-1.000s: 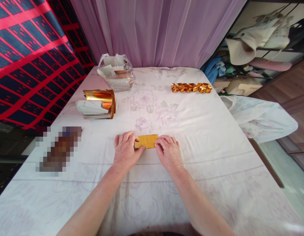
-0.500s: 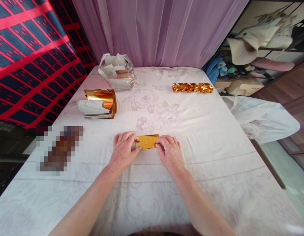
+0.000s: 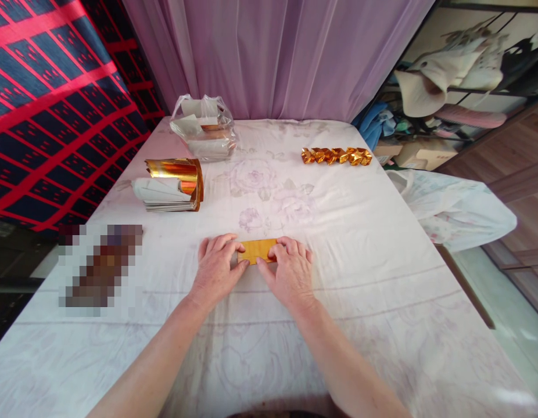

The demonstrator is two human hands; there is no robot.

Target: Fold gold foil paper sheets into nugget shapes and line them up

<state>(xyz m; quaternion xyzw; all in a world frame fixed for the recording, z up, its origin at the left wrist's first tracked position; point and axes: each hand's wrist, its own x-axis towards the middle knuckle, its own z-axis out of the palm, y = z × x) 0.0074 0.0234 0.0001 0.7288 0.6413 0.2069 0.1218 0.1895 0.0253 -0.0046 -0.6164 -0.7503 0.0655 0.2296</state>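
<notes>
A folded strip of gold foil paper (image 3: 257,249) lies on the tablecloth between my two hands. At its left end, my left hand (image 3: 217,264) pinches it with thumb and forefinger. My right hand (image 3: 291,268) grips the right part, its thumb pressing the near edge and its forefinger bent over the top. To the left and farther back stands a curled stack of gold foil sheets (image 3: 175,168), their pale backs showing. A row of folded gold foil pieces (image 3: 336,156) rests at the far right.
A clear plastic bag (image 3: 204,128) with paper sheets in it sits at the back left. A blurred-out patch (image 3: 101,264) covers something at the left. Beyond the right edge are a shelf with a hat (image 3: 421,90) and a pale cloth cover (image 3: 465,206).
My right hand has shifted left along the foil strip, and its thumb has come to the near edge. My left hand keeps its hold. The view has turned slightly right.
</notes>
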